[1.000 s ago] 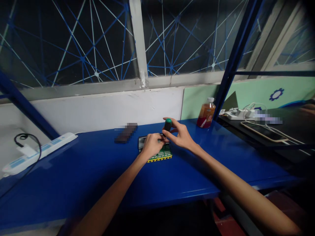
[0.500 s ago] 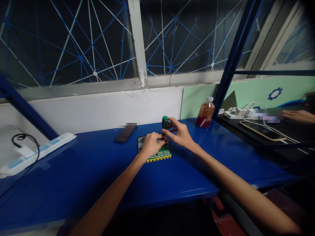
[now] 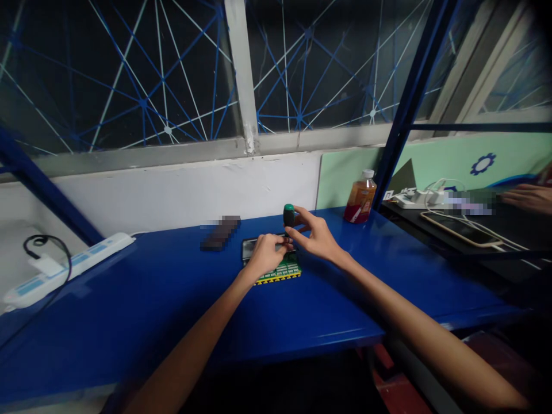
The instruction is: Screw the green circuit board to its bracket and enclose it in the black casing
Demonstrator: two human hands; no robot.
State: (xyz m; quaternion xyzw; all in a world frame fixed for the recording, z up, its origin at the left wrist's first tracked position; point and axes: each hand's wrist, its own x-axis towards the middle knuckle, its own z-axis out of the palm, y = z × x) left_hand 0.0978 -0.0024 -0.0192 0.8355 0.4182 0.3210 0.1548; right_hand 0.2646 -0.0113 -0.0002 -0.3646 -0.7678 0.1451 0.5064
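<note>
A green circuit board [image 3: 282, 271] with a yellow-and-black front edge lies on the blue table [image 3: 172, 299]. My left hand [image 3: 265, 254] rests on the board with its fingers curled, pressing it down. My right hand [image 3: 314, 234] pinches the green-and-black handle of a small screwdriver [image 3: 288, 216], which stands upright over the board's far side. The screwdriver's tip is hidden behind my left hand's fingers.
A dark flat object [image 3: 219, 233] lies left of the board. A white power strip [image 3: 69, 265] with a black cable sits at the far left. An orange bottle [image 3: 360, 199] stands at the back right. Beyond a blue post, a dark bench holds a phone [image 3: 457, 228], chargers, and another person's hand [image 3: 524, 197].
The screwdriver handle has shifted slightly left and its cap has turned between my right fingers. The other person's hand on the right bench has come into view.
</note>
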